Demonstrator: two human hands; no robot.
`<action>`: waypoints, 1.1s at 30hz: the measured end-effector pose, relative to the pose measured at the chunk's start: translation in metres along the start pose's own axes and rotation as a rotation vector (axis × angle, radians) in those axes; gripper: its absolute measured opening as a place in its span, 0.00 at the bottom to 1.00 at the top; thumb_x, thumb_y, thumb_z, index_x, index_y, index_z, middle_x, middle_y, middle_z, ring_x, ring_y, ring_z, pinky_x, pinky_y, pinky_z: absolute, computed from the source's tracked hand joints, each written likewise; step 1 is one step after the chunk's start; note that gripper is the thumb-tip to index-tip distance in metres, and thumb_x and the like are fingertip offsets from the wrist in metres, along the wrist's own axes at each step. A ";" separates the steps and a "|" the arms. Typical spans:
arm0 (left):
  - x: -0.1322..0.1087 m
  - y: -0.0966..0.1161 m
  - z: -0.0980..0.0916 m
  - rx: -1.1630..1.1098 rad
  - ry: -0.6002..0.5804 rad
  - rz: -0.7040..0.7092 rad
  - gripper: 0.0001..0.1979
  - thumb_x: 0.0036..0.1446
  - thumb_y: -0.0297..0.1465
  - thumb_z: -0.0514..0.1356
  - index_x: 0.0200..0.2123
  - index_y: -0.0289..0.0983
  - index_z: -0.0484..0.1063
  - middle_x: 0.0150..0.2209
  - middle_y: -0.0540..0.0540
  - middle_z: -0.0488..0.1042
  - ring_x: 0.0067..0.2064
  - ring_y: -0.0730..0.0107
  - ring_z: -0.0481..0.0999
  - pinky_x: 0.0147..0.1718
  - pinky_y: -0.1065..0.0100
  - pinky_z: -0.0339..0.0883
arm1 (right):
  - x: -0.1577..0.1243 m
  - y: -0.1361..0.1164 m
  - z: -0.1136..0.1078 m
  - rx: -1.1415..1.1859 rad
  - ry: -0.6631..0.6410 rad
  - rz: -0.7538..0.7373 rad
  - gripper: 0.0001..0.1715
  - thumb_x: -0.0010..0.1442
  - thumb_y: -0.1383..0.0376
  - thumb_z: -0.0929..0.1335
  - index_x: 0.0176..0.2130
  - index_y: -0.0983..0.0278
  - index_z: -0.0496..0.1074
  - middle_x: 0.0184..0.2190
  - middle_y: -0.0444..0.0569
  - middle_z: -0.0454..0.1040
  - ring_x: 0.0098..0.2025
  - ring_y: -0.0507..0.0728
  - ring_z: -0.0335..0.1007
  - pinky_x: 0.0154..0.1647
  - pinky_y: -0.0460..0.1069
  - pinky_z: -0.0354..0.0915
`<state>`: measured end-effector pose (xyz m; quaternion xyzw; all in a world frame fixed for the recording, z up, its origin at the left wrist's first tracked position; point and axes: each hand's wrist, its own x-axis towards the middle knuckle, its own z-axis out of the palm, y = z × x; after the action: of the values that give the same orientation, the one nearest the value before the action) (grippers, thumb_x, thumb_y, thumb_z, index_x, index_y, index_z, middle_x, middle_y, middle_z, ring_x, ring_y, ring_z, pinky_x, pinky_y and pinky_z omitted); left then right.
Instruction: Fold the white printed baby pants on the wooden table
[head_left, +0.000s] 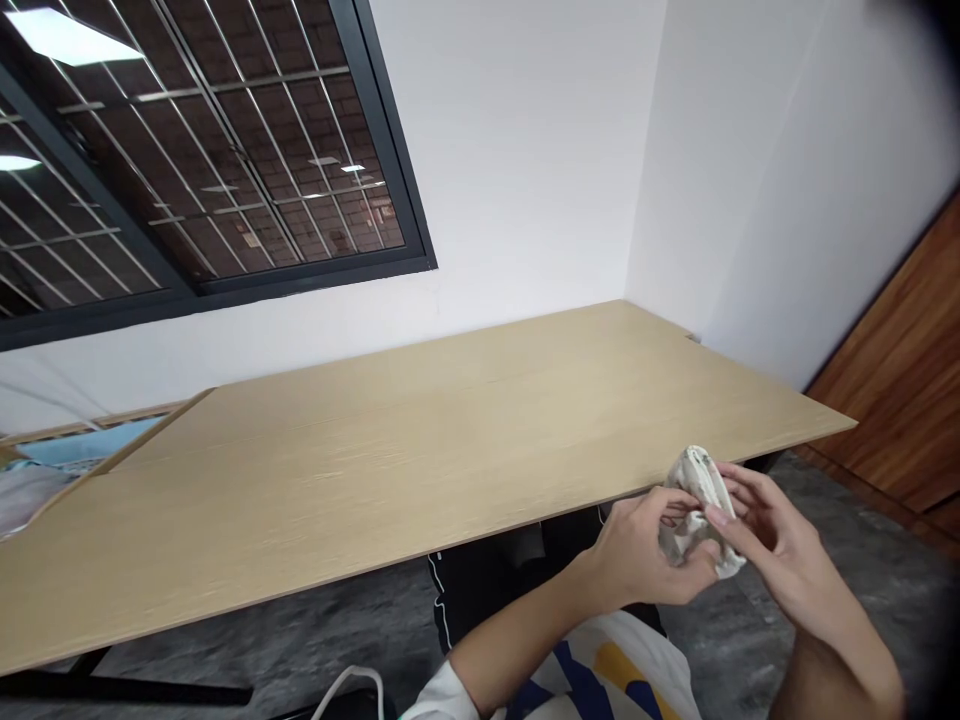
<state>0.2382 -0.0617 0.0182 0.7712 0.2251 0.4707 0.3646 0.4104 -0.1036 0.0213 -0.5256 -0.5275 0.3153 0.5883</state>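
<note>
A small off-white pouch, soft and creased, with what looks like a zip along its upper edge, is held in front of my body just past the table's front edge. My left hand grips it from the left, fingers curled round its near side and thumb low on it. On the other side, my right hand has its thumb on the pouch's face and its fingers behind. Whether anything is inside the pouch cannot be seen.
A long light-wood table stretches across the view below a barred window. At far left is an open box with blue and clear plastic. A wooden door-like panel stands at right. A white cable or strap shows at bottom.
</note>
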 end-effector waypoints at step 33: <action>-0.002 0.038 -0.234 0.411 0.623 -0.130 0.20 0.62 0.50 0.65 0.33 0.37 0.75 0.28 0.49 0.76 0.30 0.71 0.74 0.31 0.71 0.69 | 0.075 -0.067 0.058 -0.279 -0.132 -0.499 0.15 0.67 0.51 0.72 0.46 0.57 0.79 0.41 0.51 0.81 0.40 0.59 0.77 0.40 0.53 0.76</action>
<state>0.0286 -0.0053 0.1145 0.6322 0.4637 0.6035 0.1454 0.3615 -0.0346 0.1003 -0.4336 -0.7159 0.1188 0.5342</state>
